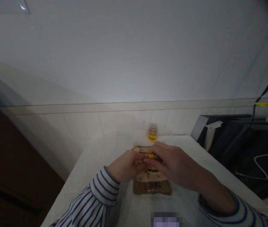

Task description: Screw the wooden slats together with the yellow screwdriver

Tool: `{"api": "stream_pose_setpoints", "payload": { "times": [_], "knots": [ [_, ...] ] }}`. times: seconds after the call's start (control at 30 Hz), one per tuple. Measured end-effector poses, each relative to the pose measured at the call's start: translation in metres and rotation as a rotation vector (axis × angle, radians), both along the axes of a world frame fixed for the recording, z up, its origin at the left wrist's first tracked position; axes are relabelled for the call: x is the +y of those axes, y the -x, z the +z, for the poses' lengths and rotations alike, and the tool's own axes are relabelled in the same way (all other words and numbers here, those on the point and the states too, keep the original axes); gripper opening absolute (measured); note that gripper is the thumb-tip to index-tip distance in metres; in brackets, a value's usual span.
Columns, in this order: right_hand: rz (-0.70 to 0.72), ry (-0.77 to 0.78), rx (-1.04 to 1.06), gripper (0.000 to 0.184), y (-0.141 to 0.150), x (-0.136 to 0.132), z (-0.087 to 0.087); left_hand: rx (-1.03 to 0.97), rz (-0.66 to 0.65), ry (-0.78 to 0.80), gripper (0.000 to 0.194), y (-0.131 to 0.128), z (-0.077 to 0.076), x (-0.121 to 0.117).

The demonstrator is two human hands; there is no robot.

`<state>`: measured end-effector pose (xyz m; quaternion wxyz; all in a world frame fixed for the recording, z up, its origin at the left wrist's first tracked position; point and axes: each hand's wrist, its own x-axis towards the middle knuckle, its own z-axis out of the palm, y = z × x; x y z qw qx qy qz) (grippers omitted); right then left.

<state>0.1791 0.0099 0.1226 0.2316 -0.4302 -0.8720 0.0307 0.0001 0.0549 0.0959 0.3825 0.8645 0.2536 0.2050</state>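
Over the middle of the table, my left hand (130, 166) and my right hand (175, 160) meet with fingertips pinched together. Between them is a small yellow-and-black screwdriver (151, 155), upright and mostly covered by the fingers. Its lower end shows below the hands, above a light wooden piece (143, 178) with small metal screws or holes in it. Another wooden part (138, 149) shows just behind the fingers. Beneath the wood lies a brown packet (152, 188) with dark print and a shiny surface. Fingers hide the centre of the wooden pieces.
A clear-topped container with a yellow base (152, 132) stands at the back of the white-covered table (105, 148), near the wall. To the right are black panels (233, 142) and a white cable (264, 155). Dark brown furniture (13, 164) stands at left.
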Motion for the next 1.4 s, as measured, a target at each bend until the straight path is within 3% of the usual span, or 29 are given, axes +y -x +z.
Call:
{"api": "stream_pose_setpoints", "payload": {
  "times": [0.63, 1.1, 1.4],
  "knots": [
    [-0.029, -0.049, 0.003, 0.016, 0.002, 0.001, -0.002, -0.029, 0.147, 0.003, 0.019, -0.003, 0.002, -0.001],
    [0.07, 0.02, 0.099, 0.032, -0.003, -0.005, 0.007, 0.026, 0.15, -0.017, 0.01, -0.003, 0.0, 0.001],
    [0.066, 0.032, 0.066, 0.026, -0.003, -0.002, 0.002, 0.036, 0.149, -0.029, 0.014, -0.001, -0.001, 0.002]
  ]
}}
